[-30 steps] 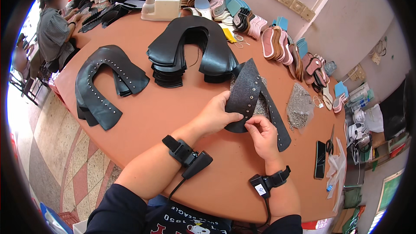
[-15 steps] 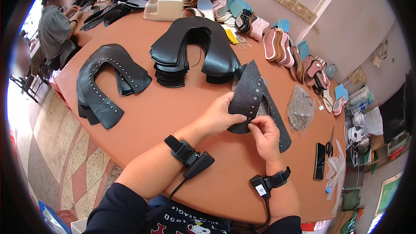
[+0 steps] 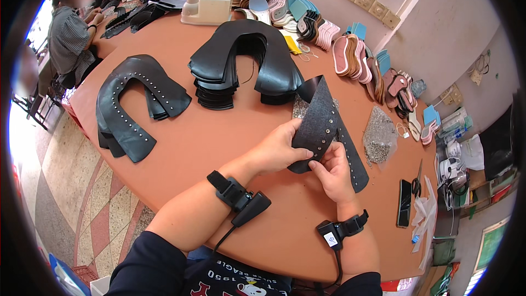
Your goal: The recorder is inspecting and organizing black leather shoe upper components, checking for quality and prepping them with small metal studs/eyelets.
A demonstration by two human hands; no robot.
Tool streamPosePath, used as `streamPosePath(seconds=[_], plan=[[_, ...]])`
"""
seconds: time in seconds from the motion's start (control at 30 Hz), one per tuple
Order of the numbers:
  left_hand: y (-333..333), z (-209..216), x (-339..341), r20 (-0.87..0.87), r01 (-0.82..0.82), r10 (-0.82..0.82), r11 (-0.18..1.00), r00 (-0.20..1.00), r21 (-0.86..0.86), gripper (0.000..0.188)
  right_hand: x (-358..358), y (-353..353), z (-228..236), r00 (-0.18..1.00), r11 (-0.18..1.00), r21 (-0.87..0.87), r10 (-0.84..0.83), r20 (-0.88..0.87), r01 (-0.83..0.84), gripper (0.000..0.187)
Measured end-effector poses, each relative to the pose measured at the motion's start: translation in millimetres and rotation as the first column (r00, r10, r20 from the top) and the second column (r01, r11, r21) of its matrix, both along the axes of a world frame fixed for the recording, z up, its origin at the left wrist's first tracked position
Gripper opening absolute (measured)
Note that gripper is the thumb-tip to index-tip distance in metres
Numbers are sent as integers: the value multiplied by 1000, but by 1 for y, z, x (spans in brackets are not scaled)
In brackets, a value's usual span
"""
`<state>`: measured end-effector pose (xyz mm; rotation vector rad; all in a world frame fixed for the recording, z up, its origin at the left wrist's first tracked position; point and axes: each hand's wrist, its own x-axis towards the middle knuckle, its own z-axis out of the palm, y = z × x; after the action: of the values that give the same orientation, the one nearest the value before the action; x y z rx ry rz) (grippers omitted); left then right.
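Observation:
A curved black leather piece (image 3: 313, 123) is bent over on itself between my hands, its dull underside facing up. Small metal studs run along its inner edge, and its other arm lies on the table to the right. My left hand (image 3: 282, 145) pinches the raised part from the left, thumb on top. At the lower edge my right hand (image 3: 332, 171) grips the same part, thumb in front and fingers behind the leather. A clear bag of small metal bits (image 3: 299, 108) lies partly hidden behind the leather.
Studded black leather pieces (image 3: 129, 104) lie at left; a tall stack of plain curved ones (image 3: 241, 57) stands behind. To the right are another bag of studs (image 3: 379, 142), a phone (image 3: 404, 204) and scissors (image 3: 417, 183). Insoles (image 3: 350, 57) line the wall. A person (image 3: 71, 35) sits far left.
My right hand has shifted slightly, its fingers now tucked behind the leather rather than pinching at its front. The raised part is tilted a little more upright.

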<state>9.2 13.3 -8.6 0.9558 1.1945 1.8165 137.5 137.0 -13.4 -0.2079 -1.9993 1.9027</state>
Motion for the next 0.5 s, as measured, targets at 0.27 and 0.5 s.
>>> streamPosePath(seconds=[0.27,0.5], plan=[[3,6,3,-96,44,-49,997,994,-56,52,6,15,-4,996,966,257,-47,74,26,29],[0,1,1,-163,46,-57,996,985,-74,55,8,7,12,983,997,71,-42,179,30,28]])
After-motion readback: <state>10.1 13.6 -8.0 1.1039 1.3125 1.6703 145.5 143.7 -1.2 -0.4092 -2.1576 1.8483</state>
